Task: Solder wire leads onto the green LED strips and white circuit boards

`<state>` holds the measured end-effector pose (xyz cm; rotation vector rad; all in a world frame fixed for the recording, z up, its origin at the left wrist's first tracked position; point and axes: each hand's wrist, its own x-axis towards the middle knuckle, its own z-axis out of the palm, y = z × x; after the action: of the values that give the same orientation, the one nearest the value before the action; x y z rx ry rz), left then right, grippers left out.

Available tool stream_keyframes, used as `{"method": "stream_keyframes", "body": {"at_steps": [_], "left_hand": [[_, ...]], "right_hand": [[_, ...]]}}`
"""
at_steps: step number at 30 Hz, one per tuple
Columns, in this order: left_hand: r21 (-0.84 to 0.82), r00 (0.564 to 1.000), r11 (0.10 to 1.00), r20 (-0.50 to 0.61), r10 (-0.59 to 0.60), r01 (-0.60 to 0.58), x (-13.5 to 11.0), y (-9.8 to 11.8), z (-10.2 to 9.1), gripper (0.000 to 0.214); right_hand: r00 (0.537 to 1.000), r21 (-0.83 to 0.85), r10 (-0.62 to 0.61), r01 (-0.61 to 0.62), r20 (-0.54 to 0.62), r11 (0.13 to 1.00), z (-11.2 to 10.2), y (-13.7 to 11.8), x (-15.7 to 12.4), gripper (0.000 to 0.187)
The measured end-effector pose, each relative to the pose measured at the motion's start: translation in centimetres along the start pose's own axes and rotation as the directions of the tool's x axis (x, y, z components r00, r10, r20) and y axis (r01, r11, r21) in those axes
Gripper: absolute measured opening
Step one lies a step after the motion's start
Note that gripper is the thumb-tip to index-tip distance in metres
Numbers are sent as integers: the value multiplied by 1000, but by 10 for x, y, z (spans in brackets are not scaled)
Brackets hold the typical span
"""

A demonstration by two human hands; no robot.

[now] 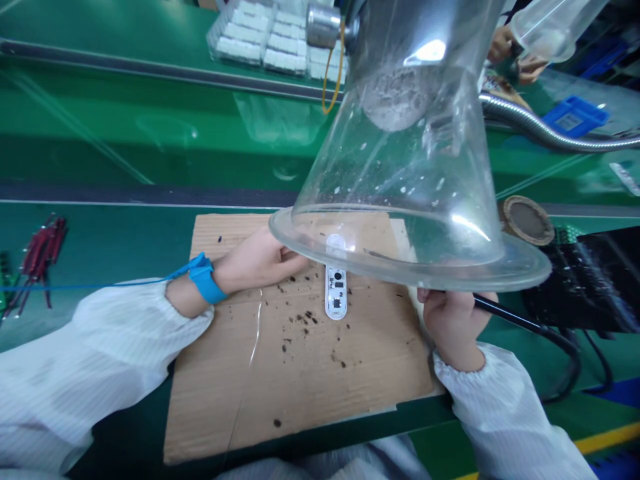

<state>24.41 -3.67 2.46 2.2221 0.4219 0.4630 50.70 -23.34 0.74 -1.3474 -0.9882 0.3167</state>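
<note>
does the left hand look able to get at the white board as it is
Probably yes: the left hand is close beside the white board, with only speckled cardboard visible between, though the hood partly obscures the view.

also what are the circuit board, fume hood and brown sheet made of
Circuit board: smooth white face, probably a coating; base material unclear.
Fume hood: likely glossy clear plastic, see-through with bright glints; glass possible.
Brown sheet: matt, apparently corrugated cardboard, by its faint ridges.
</note>
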Motion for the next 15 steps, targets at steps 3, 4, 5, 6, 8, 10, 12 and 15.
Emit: {"method": "stream_keyframes", "body": {"at_steps": [3, 4, 5, 6, 8, 10, 12, 15], "left_hand": [[7, 1000, 1000, 0, 20, -20, 1, 0, 0, 18], [9, 1000, 1000, 2, 21, -21, 2, 0, 0, 17], [11, 1000, 1000, 5, 18, -18, 2, 0, 0, 17], [12, 1000, 1000, 9, 14, -14, 2, 0, 0, 17], [14, 1000, 1000, 11, 11, -11, 1, 0, 0, 18], [15, 1000, 1000, 7, 17, -17, 0, 0, -1, 19], [19, 1000, 1000, 4, 14, -14, -1, 1, -1, 19], [27, 1000, 1000, 15, 12, -12, -1, 1, 0, 18]], "right_hand": [[1000, 9, -1, 0, 25, 1000, 0, -1, -1, 27], [999, 11, 1, -1, 33, 1000, 0, 0, -1, 25], [999, 12, 5, -5, 40, 1000, -1, 0, -1, 23], [999, 11, 12, -12, 45, 1000, -1, 1, -2, 22], [998, 1, 28, -28, 58, 1000, -3, 3, -3, 21], [996, -6, 44, -44, 74, 999, -5, 6, -4, 21], [993, -11, 55, -54, 103, 998, -8, 7, -6, 22], [984, -30, 51, -46, 170, 998, -12, 9, -9, 21]]}}
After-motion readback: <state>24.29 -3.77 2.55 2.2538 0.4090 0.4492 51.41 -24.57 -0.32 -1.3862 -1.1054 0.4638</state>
